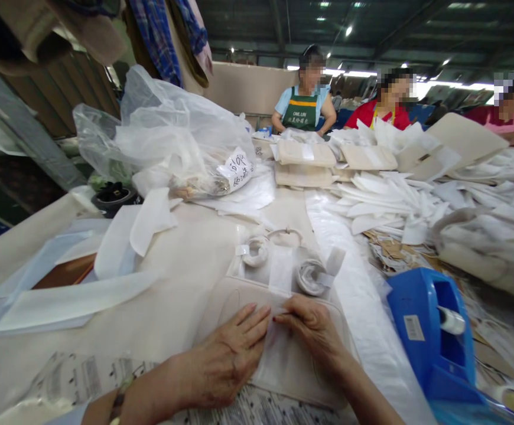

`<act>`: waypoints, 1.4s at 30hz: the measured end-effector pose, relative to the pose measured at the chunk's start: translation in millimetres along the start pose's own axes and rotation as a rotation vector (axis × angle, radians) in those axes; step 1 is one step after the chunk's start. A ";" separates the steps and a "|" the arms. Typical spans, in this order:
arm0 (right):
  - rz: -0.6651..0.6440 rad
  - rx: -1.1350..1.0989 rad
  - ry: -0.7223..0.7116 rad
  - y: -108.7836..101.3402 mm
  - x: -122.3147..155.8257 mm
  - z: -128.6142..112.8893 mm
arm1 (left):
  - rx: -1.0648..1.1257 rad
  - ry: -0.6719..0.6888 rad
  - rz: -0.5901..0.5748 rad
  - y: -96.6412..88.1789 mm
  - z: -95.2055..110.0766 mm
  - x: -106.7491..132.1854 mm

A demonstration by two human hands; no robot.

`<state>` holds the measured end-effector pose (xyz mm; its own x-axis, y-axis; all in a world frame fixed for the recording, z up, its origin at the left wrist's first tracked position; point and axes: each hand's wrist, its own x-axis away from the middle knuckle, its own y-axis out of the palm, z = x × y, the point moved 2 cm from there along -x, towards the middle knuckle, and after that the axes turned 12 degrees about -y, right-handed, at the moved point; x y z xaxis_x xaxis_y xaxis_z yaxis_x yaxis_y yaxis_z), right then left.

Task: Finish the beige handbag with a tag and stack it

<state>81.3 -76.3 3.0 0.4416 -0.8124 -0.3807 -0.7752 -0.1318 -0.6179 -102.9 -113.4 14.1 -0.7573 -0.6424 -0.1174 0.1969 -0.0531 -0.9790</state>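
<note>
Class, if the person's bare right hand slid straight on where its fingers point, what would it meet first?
Probably the fingertips of the bare left hand, just ahead over the flat, beige, round-cornered piece, though depth is hard to judge.

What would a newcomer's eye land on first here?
Probably the bright blue plastic stand at the lower right, the strongest colour amid the beige and white. Next, the big clear plastic bag heaped at the upper left, with a handwritten white label. Then, near the bottom centre, the left hand lying flat and the right hand with bent fingers, both on a beige piece.
</note>
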 end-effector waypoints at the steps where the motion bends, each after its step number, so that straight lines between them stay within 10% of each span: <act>1: 0.009 0.009 -0.015 0.2 -0.2 -0.8 | 0.012 0.002 0.001 -1.4 1.0 2.1; 15: 0.050 0.300 -0.128 11.9 3.2 -5.4 | 0.188 0.138 0.031 6.3 -1.8 12.5; 32: 0.144 0.381 -0.057 17.6 -5.5 -6.6 | -0.084 -0.051 0.392 28.0 16.0 -14.7; 36: 0.364 0.376 -0.073 -13.0 14.6 -24.3 | -0.128 -0.074 0.369 27.9 14.0 -11.4; 42: 0.823 0.769 0.184 -126.1 104.8 -23.6 | -0.101 -0.094 0.398 21.8 15.2 -10.4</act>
<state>214.7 -158.3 57.2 -0.1944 -0.5708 -0.7977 -0.2889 0.8105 -0.5096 -81.2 -119.5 -3.5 -0.5735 -0.6645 -0.4790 0.3973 0.2857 -0.8721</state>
